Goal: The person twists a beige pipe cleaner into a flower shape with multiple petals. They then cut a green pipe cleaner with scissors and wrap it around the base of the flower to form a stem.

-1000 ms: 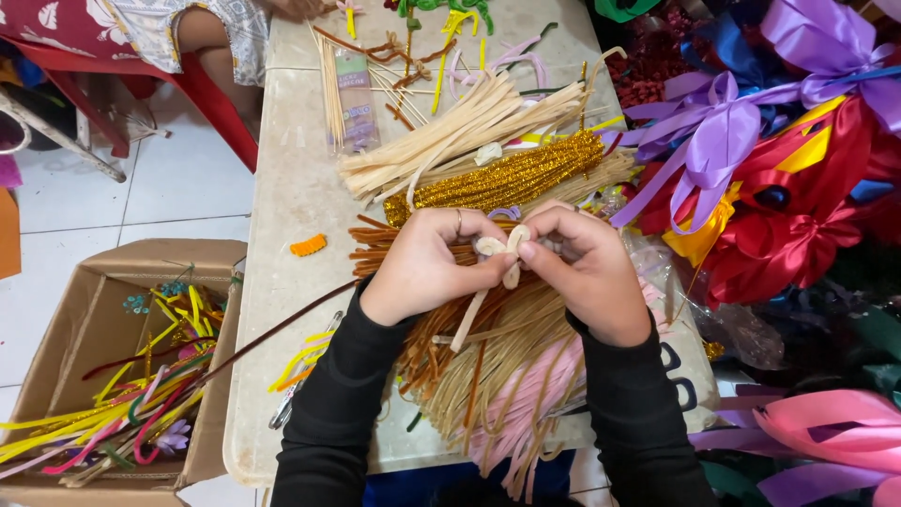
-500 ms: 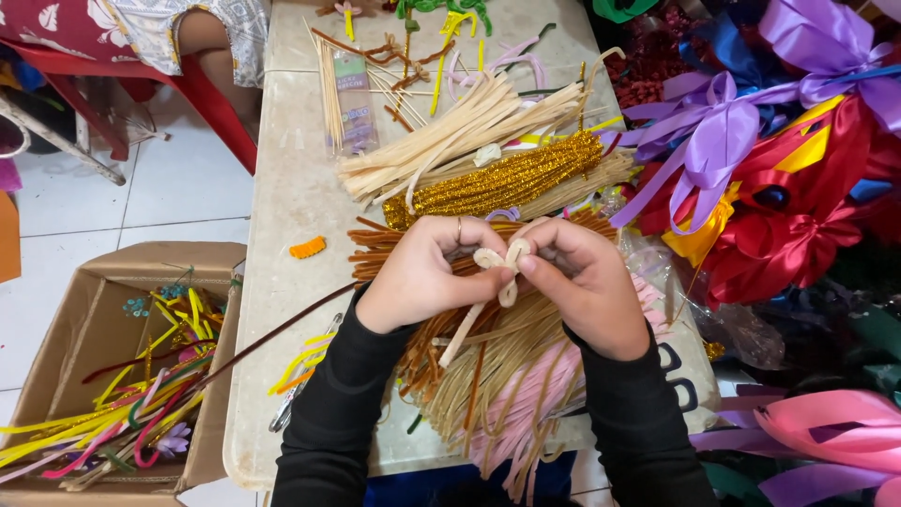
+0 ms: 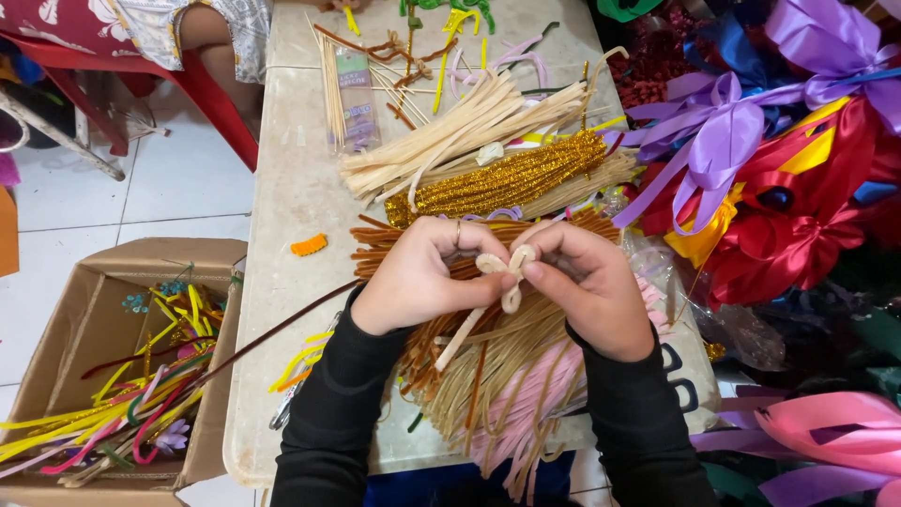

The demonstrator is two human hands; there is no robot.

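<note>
two hands in black sleeves work over a long pale table, seen from above. at far left, a cardboard box on the floor holds yellow, pink and green fuzzy craft stems. on the table lies a small orange scrap. the left hand, a ring on one finger, is closed around a cream craft stem, pinching its looped, bow-like top. the right hand is closed too, thumb and fingers gripping the same loops from the other side. the stem's loose tail hangs down and to the left, above heaps of tan and pink stems. beyond the hands lie glittery gold stems and cream strips. at right, purple, red and pink ribbon bows crowd the edge.
</note>
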